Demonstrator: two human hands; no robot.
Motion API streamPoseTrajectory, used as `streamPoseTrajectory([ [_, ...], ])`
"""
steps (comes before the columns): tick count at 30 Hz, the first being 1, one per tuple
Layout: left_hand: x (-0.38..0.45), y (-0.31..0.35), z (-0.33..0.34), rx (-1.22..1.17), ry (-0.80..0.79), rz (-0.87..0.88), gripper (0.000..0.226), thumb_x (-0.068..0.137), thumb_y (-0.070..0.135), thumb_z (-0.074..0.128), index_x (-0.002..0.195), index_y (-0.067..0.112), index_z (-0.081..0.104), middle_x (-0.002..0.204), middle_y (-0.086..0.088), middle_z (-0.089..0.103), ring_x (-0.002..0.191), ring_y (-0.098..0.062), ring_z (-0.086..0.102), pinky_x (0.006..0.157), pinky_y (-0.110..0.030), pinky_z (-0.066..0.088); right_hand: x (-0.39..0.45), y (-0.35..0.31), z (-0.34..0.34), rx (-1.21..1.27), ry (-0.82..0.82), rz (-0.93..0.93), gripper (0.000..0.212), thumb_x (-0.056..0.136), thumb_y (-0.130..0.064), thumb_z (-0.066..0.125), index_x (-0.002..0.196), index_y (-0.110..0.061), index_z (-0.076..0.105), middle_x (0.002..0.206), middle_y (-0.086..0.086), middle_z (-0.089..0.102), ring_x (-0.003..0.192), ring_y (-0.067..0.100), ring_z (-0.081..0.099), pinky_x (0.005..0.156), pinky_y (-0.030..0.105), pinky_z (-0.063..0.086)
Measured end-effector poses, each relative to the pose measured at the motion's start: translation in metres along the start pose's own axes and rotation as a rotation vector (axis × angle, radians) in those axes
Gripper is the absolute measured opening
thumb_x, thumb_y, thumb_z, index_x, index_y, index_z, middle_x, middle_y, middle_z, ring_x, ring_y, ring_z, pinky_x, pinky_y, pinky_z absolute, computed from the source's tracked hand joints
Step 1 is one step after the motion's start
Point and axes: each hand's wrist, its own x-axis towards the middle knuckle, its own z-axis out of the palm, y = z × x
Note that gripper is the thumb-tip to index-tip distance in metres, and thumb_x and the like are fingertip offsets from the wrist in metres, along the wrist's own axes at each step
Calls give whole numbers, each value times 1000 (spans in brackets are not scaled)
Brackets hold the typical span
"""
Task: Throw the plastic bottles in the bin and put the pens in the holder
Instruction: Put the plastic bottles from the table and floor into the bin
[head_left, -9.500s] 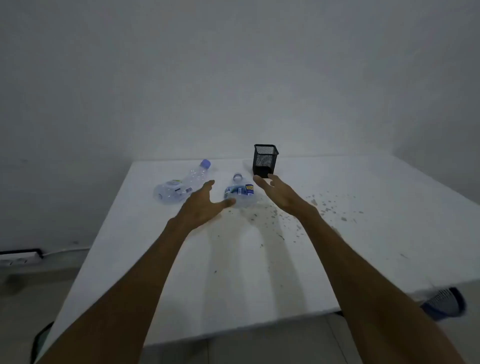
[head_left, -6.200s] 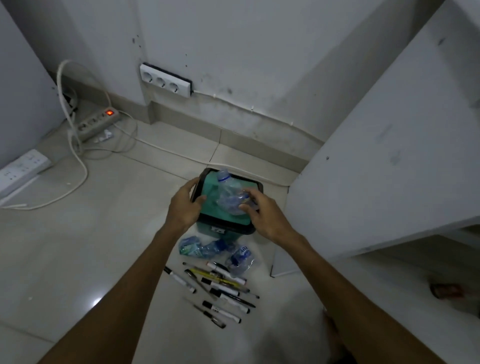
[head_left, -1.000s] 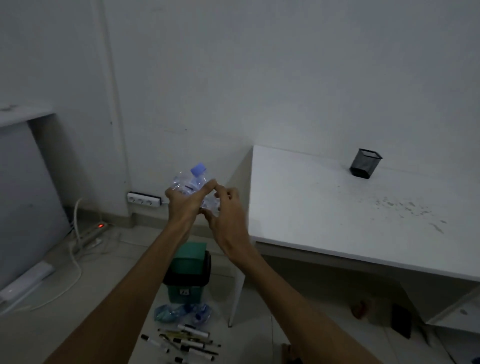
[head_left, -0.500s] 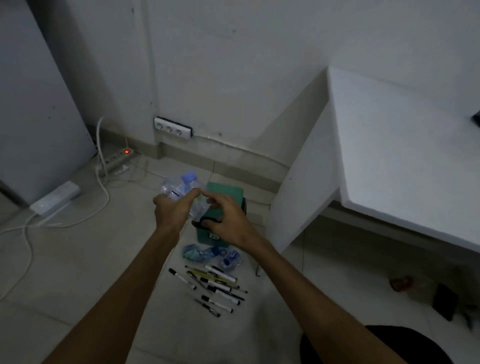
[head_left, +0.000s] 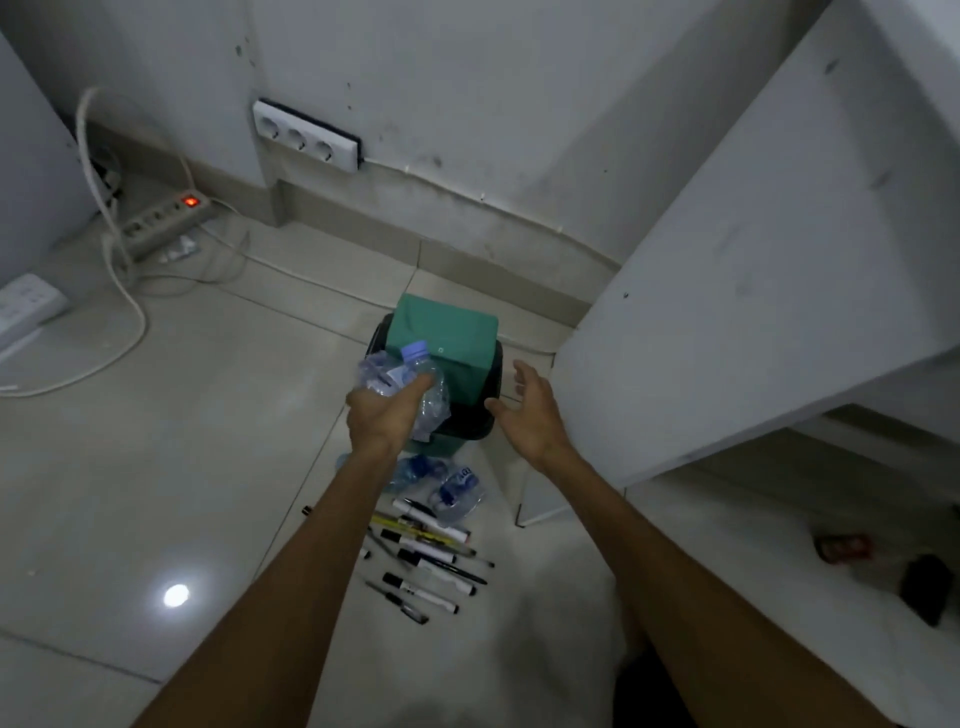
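- Our left hand (head_left: 387, 415) gripped a crumpled clear plastic bottle (head_left: 402, 382) by its body, fingers curled round the squashed middle, with the pale blue cap pointing to about 12 o'clock.
- The bottle was held directly over the near-left edge of the bin (head_left: 470, 421), whose green swing lid (head_left: 441, 332) sat tilted toward 12 o'clock.
- Our right hand (head_left: 527, 410) was empty, fingers spread and relaxed, at about 3 o'clock from the bin, just beside its rim; we could not tell whether it touched.
- We judged the bottle to be very light, empty and already crushed: thin walls that give under the fingers, slick and a bit springy, so a firm wrap round the creased waist suited it better than a pinch at the cap.
- It looked unbreakable, so dropping it in seemed to carry no risk; the likelier snag was the lid swinging shut or the bottle bouncing off the rim.
- Two more squashed bottles (head_left: 441, 480) lay on the floor at 6 o'clock from the bin, touching its base or nearly so.
- A loose cluster of pens (head_left: 426, 561) lay farther toward 6 o'clock; slim, stiff and smooth, they seemed easiest gathered several at a time by their barrels.
- The holder was not in view.
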Motion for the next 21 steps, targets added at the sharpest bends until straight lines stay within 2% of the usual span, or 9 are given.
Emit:
streamPoseTrajectory([
  [2,8,-5,10,31,-10,-17,66,75,35,79,126,4,51,112,-9,59,91,-22,53,76,-28,44,8,6,3,35,3,31,60,91,-13,64,144,-12,36,142,13,43,127,21,44,104,26,39],
  [4,11,-7,18,46,2,-23,65,75,36,79,125,3,53,110,-9,58,92,-23,54,77,-28,44,13,8,6,66,-3,30,54,91,-8,62,141,-5,40,139,13,49,115,12,46,89,14,37],
  [7,14,-13,30,52,21,-67,81,73,42,78,133,-2,46,122,-11,57,111,-30,57,88,-34,48,18,13,9,127,-11,38,50,92,-2,59,140,-3,41,130,11,54,107,8,46,87,15,38],
  [10,18,-19,40,41,82,-112,83,72,49,76,132,0,47,132,-20,53,117,-35,53,93,-38,49,23,17,16,177,-19,25,45,91,2,56,135,-7,47,125,9,59,110,15,56,87,21,45],
  [12,18,-21,44,48,134,-118,81,71,52,76,128,0,51,130,-21,55,116,-36,54,89,-38,48,26,21,20,212,-16,19,43,90,4,54,132,-9,51,119,4,61,107,16,59,81,12,47],
  [15,14,-20,46,119,214,-82,81,68,61,73,121,3,56,124,-18,60,107,-36,60,82,-38,47,29,24,23,227,-10,-3,44,90,5,54,131,-9,53,114,-2,60,98,8,57,71,0,45],
  [18,15,-19,49,19,237,-152,98,58,56,83,127,3,39,127,-20,56,105,-38,61,89,-46,53,31,29,25,219,-4,-28,42,90,5,53,130,-8,54,111,-3,60,89,-4,55,69,-5,41],
  [21,22,-23,52,-139,206,-202,110,41,51,91,124,13,32,125,-21,54,100,-39,64,83,-51,57,30,32,27,211,-9,-34,41,91,4,53,130,-8,54,111,-4,59,86,-7,54,69,-5,42],
])
